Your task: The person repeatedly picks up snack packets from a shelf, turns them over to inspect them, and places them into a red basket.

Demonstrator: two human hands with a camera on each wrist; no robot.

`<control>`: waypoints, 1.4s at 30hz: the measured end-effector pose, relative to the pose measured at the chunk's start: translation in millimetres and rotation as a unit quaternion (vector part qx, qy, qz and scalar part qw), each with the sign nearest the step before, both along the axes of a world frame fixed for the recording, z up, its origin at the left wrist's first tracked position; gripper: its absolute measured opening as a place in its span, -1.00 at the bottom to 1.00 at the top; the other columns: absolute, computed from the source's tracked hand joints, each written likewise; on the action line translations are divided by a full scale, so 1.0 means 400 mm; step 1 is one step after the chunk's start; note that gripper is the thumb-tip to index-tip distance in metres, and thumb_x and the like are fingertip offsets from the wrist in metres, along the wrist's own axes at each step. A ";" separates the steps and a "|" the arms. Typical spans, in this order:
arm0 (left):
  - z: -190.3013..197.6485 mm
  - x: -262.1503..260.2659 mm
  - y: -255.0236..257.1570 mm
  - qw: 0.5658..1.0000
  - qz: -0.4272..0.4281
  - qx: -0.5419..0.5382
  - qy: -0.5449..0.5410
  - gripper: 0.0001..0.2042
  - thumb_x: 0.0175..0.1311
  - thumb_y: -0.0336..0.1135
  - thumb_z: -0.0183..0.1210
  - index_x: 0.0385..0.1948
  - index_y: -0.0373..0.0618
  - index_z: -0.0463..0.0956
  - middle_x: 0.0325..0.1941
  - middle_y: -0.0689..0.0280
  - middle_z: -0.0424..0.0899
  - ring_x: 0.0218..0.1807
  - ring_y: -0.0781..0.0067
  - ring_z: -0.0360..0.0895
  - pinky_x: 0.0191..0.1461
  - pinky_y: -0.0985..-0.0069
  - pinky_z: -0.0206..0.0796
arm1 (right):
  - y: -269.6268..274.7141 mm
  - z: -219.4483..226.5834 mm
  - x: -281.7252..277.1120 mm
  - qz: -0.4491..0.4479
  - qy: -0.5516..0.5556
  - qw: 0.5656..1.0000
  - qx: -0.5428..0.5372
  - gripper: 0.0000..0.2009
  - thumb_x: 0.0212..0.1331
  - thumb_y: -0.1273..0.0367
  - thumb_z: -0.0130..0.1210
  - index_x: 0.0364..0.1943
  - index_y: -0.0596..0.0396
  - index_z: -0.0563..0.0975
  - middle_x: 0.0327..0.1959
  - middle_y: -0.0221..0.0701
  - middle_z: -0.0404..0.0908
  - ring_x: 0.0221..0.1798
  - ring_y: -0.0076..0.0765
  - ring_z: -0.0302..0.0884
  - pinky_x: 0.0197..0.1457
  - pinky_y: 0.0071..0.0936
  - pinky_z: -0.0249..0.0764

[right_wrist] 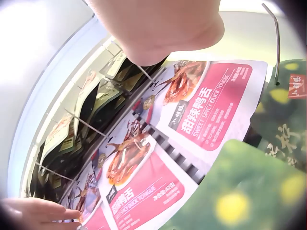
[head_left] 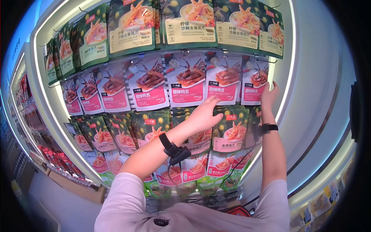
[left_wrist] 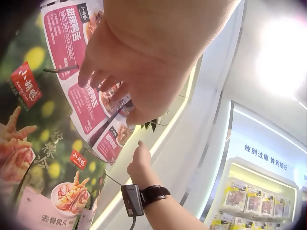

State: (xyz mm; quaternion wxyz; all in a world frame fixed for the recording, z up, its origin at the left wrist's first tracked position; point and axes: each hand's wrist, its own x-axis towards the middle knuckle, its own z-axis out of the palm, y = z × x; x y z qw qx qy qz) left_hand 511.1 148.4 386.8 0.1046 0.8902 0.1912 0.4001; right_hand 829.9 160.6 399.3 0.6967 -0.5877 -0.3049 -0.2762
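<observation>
Pink-and-white sweet spicy duck tongue pouches [head_left: 187, 83] hang in a row at the middle of the rack. My left hand [head_left: 206, 115] is at the lower edge of this row, its fingers stretched toward a pouch [head_left: 223, 79] second from the right end. In the left wrist view, those fingers overlap the pink pouch fronts [left_wrist: 85, 109]. My right hand [head_left: 269, 98] stands upright at the right side of the end pouch [head_left: 253, 83], fingers pointing up. The right wrist view shows only part of the right hand [right_wrist: 158, 26], above a duck tongue pouch [right_wrist: 211, 105]; its fingertips are hidden.
Green pouches [head_left: 189, 23] hang above, and more green chicken-feet pouches [head_left: 232, 131] hang below. Metal hooks [right_wrist: 276, 43] stick out from the rack. A lit white frame [head_left: 288, 50] borders the rack on the right. A cable [head_left: 232, 172] runs below the right wrist.
</observation>
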 end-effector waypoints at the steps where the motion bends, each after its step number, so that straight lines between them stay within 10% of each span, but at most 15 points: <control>1: -0.008 -0.027 0.006 0.999 0.018 0.021 0.019 -0.49 0.09 -0.20 0.11 0.07 -0.30 0.31 0.21 -0.05 0.27 0.25 0.03 0.25 0.28 0.33 0.11 | -0.010 0.004 -0.031 0.019 -0.021 0.999 0.021 -0.55 0.13 0.20 0.04 -0.02 0.31 0.38 -0.02 0.01 0.38 0.08 0.08 0.30 0.18 -0.22 0.21; 6: -0.023 -0.138 0.007 0.989 0.057 -0.036 0.133 -0.51 0.09 -0.16 0.12 -0.01 -0.32 0.38 0.14 -0.01 0.36 0.06 0.06 0.43 0.10 0.35 0.30 | -0.029 0.019 -0.211 0.127 -0.198 0.972 0.001 -0.55 0.03 0.25 0.15 -0.03 0.22 0.38 0.04 -0.04 0.32 0.13 -0.01 0.25 0.20 -0.26 0.17; 14: -0.033 -0.182 -0.041 0.987 0.071 -0.036 0.137 -0.52 0.11 -0.16 0.09 0.04 -0.25 0.36 0.24 -0.06 0.24 0.24 0.00 0.26 0.26 0.31 0.14 | 0.052 0.050 -0.463 0.016 -0.223 0.956 -0.190 -0.09 -0.23 0.05 0.31 0.25 0.07 0.10 0.27 -0.01 0.05 0.33 0.18 -0.02 0.25 0.10 0.07; 19: -0.032 -0.214 -0.059 0.988 0.073 -0.017 0.132 -0.52 0.12 -0.16 0.09 0.05 -0.22 0.36 0.24 -0.05 0.25 0.24 -0.01 0.25 0.25 0.30 0.15 | 0.081 0.074 -0.485 -0.003 -0.208 0.948 -0.240 -0.06 -0.20 0.05 0.28 0.29 0.03 0.02 0.32 -0.01 -0.06 0.36 0.23 -0.12 0.20 0.32 0.03; 42: -0.029 -0.231 -0.083 0.994 0.072 -0.008 0.085 -0.56 0.10 -0.19 0.12 0.01 -0.18 0.39 0.23 0.03 0.28 0.24 0.05 0.26 0.25 0.33 0.14 | 0.067 0.080 -0.463 0.031 -0.227 0.955 -0.187 -0.05 -0.17 0.04 0.26 0.31 0.05 -0.02 0.31 0.06 -0.05 0.35 0.24 -0.10 0.27 0.20 -0.02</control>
